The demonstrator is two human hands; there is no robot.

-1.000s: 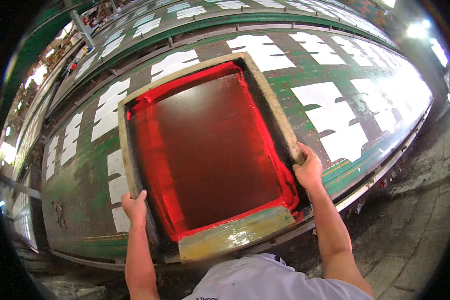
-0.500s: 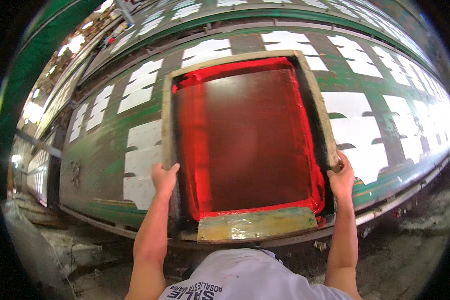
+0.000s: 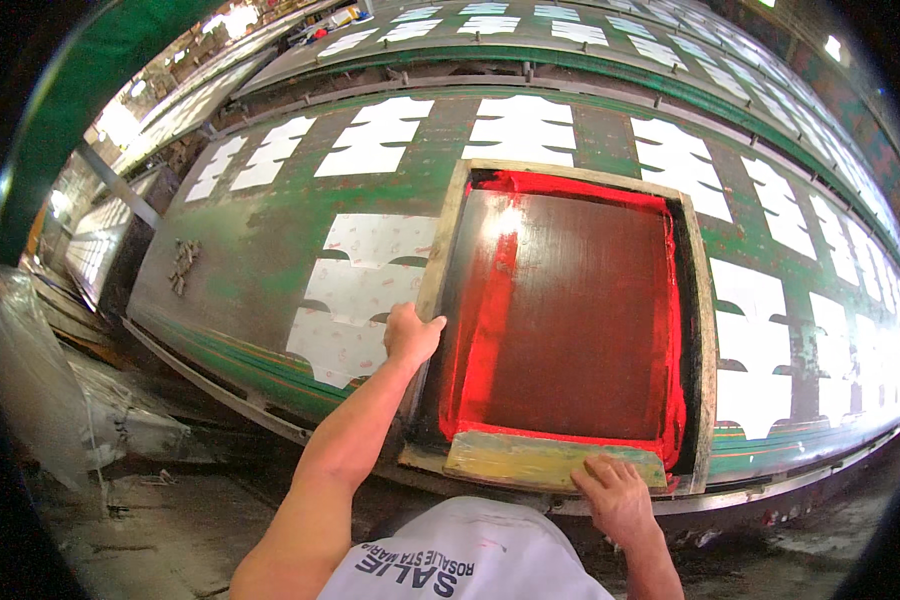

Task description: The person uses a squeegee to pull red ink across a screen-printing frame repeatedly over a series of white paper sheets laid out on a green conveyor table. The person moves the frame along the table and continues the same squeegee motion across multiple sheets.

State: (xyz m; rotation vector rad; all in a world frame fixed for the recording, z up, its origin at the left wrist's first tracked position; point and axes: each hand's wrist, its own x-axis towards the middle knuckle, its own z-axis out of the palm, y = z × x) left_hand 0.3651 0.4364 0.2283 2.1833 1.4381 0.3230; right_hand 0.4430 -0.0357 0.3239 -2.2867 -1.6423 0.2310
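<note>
A wooden-framed printing screen (image 3: 580,320) lies on the long green table, with bright red ink along its inner edges and a darker red mesh in the middle. My left hand (image 3: 412,334) is closed round the left rail of the frame, thumb on top. Along the near edge of the screen rests a wide, yellowish squeegee (image 3: 515,462) smeared with ink. My right hand (image 3: 615,492) grips the squeegee near its right end, fingers over the top. Whatever lies under the screen is hidden.
White cut pieces (image 3: 355,300) with a faint red pattern lie just left of the frame. More white pieces (image 3: 750,340) stand in rows to the right and behind. A small dark clump (image 3: 184,266) sits on the table (image 3: 240,250) at the left. Plastic sheeting (image 3: 40,370) hangs at far left.
My right hand has left the frame's right rail and come onto the squeegee. The screen appears further right, showing more of the patterned pieces. My left hand stays on the left rail.
</note>
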